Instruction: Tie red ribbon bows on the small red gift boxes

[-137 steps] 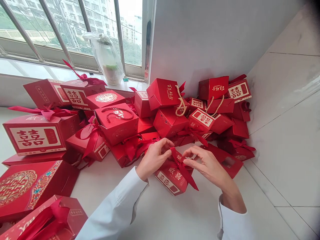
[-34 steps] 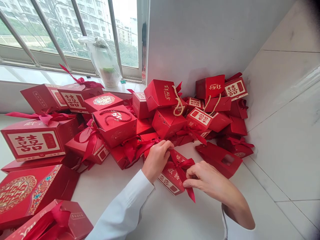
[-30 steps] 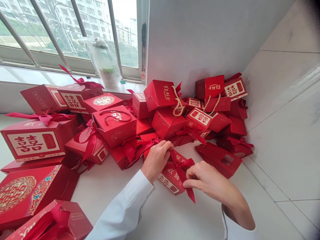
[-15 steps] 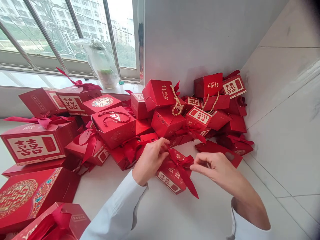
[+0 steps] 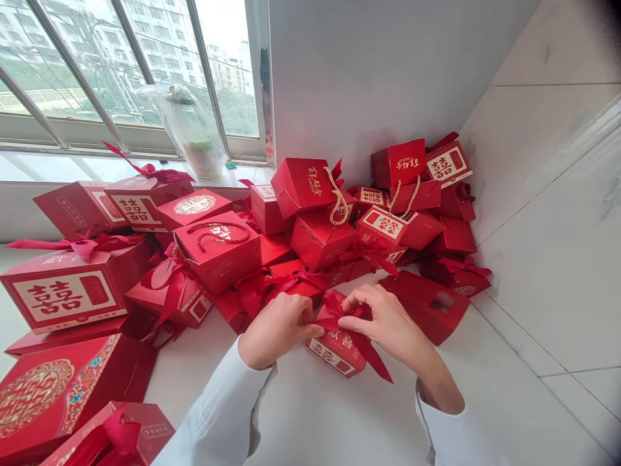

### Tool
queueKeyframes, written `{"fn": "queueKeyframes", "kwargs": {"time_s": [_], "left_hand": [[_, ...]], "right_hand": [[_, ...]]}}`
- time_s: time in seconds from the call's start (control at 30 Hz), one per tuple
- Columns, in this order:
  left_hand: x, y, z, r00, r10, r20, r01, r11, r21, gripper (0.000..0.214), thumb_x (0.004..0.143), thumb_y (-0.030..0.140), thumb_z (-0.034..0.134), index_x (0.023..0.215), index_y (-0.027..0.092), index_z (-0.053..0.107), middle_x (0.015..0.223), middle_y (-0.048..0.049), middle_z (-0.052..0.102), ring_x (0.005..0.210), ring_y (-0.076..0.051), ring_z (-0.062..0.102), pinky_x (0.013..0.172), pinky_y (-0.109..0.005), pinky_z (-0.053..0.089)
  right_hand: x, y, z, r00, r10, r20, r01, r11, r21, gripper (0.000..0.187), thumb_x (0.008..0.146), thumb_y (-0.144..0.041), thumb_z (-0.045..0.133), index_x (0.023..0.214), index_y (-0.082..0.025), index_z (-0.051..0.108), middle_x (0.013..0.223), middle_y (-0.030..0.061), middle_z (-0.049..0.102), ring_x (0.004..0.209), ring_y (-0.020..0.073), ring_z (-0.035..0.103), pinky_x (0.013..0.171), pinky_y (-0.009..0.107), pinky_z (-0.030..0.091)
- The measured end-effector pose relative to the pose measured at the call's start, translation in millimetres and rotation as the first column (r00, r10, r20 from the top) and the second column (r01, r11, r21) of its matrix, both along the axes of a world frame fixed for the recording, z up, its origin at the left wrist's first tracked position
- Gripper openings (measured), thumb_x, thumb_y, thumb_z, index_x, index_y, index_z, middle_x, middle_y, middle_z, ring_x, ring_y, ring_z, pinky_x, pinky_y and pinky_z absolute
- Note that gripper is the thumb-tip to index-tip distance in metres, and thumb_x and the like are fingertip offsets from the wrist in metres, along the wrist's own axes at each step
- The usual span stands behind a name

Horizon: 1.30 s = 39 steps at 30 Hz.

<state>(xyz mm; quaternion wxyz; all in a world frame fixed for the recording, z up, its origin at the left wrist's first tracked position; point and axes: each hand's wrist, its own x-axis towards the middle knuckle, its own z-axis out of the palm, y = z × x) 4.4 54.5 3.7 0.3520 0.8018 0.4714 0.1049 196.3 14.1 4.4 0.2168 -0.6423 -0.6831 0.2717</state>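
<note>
A small red gift box (image 5: 334, 356) with gold characters and a cream label sits in front of me on the pale surface. Tied over its top is a red ribbon (image 5: 371, 356), one tail hanging down the right side. My left hand (image 5: 281, 327) is at the box's left, thumb and fingers pinched on the ribbon's left part. From the right, my right hand (image 5: 388, 320) closes thumb and fingers on the ribbon near the knot. The hands partly cover the bow. Behind my right hand lies a flatter red box (image 5: 436, 310) with a cut-out in it.
Several red gift boxes (image 5: 325, 239) are heaped along the wall, some with rope handles. Larger boxes (image 5: 68, 285) stand at the left. On the window sill is a plastic-wrapped cup (image 5: 198, 139). A tiled wall (image 5: 548, 259) rises at the right.
My right hand has moved left from beside the box onto the ribbon by the knot. My left hand has shifted slightly down and left, drawing part of the ribbon leftward.
</note>
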Motion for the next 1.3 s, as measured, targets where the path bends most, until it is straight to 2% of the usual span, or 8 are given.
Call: {"fn": "queueKeyframes", "kwargs": {"time_s": [0.1,0.43,0.6,0.83,0.97,1.1,1.2,1.3], "left_hand": [[0,0,2.4,1.000,-0.011,-0.013,0.011,1.000,-0.028,0.024,0.071,0.024,0.060,0.053,0.019,0.045,0.050,0.0036,0.048,0.048,-0.011,0.036,0.046,-0.023,0.024],[-3,1,-1.5,0.996,-0.080,-0.038,0.075,0.990,-0.116,0.024,0.066,0.015,0.057,0.048,0.019,0.040,0.051,0.0011,0.059,0.045,-0.010,0.042,0.043,-0.022,0.024],[-4,2,-2.3,0.994,-0.102,-0.030,0.097,0.986,-0.137,0.023,0.066,0.017,0.057,0.049,0.019,0.041,0.051,0.0011,0.060,0.045,-0.010,0.042,0.043,-0.021,0.025],[-7,2,-6.2,0.996,-0.094,0.000,0.092,0.979,-0.183,0.019,0.060,0.014,0.056,0.048,0.018,0.042,0.050,0.0011,0.061,0.046,-0.011,0.049,0.043,-0.020,0.027],[-7,2,-4.6,0.994,-0.100,-0.030,0.092,0.976,-0.200,0.021,0.061,0.014,0.056,0.047,0.018,0.041,0.049,0.0014,0.058,0.046,-0.011,0.048,0.043,-0.021,0.026],[-7,0,0.3,0.992,-0.098,-0.084,0.087,0.989,-0.123,0.027,0.064,0.021,0.061,0.047,0.018,0.041,0.046,0.0037,0.046,0.046,-0.010,0.037,0.044,-0.023,0.023],[-8,-1,4.0,0.996,-0.078,-0.050,0.074,0.995,-0.067,0.032,0.072,0.032,0.061,0.050,0.019,0.041,0.047,0.0043,0.041,0.046,-0.009,0.030,0.044,-0.024,0.021],[-8,-1,3.8,0.996,-0.080,-0.036,0.079,0.996,-0.048,0.033,0.074,0.033,0.059,0.050,0.019,0.040,0.048,0.0042,0.039,0.047,-0.009,0.027,0.044,-0.025,0.020]], "right_hand": [[-4,-2,0.3,1.000,0.006,0.030,-0.006,1.000,0.001,0.012,0.076,-0.033,0.063,0.072,-0.023,0.060,0.084,-0.0005,0.062,0.087,0.0185,0.053,0.072,0.029,0.039],[-8,-4,-2.4,0.996,-0.017,0.088,0.015,1.000,0.021,0.007,0.074,-0.021,0.055,0.068,-0.021,0.056,0.080,-0.0009,0.061,0.082,0.0175,0.052,0.069,0.029,0.038],[-8,-2,-3.3,0.996,-0.013,0.087,0.012,1.000,0.011,0.006,0.073,-0.021,0.054,0.068,-0.021,0.057,0.079,-0.0002,0.060,0.078,0.0167,0.054,0.065,0.028,0.038],[-8,-1,-5.1,0.996,-0.013,0.089,0.012,1.000,0.020,0.006,0.073,-0.021,0.056,0.067,-0.021,0.057,0.078,-0.0009,0.060,0.078,0.0162,0.054,0.065,0.027,0.038],[-9,-1,-4.3,0.997,-0.011,0.082,0.009,1.000,0.024,0.009,0.074,-0.023,0.058,0.066,-0.021,0.056,0.077,-0.0009,0.060,0.079,0.0167,0.055,0.065,0.027,0.038],[1,-3,4.7,0.999,0.033,0.020,-0.032,0.999,-0.024,0.009,0.075,-0.031,0.061,0.073,-0.021,0.061,0.082,-0.0005,0.063,0.080,0.0171,0.056,0.067,0.028,0.039],[18,-4,12.9,0.996,0.074,-0.048,-0.078,0.994,-0.080,0.012,0.079,-0.032,0.059,0.085,-0.023,0.064,0.090,-0.0006,0.065,0.080,0.0166,0.057,0.066,0.028,0.040],[34,-3,15.9,0.994,0.071,-0.077,-0.079,0.991,-0.105,0.015,0.082,-0.033,0.055,0.089,-0.024,0.065,0.091,-0.0008,0.067,0.079,0.0166,0.058,0.065,0.027,0.041]]}}
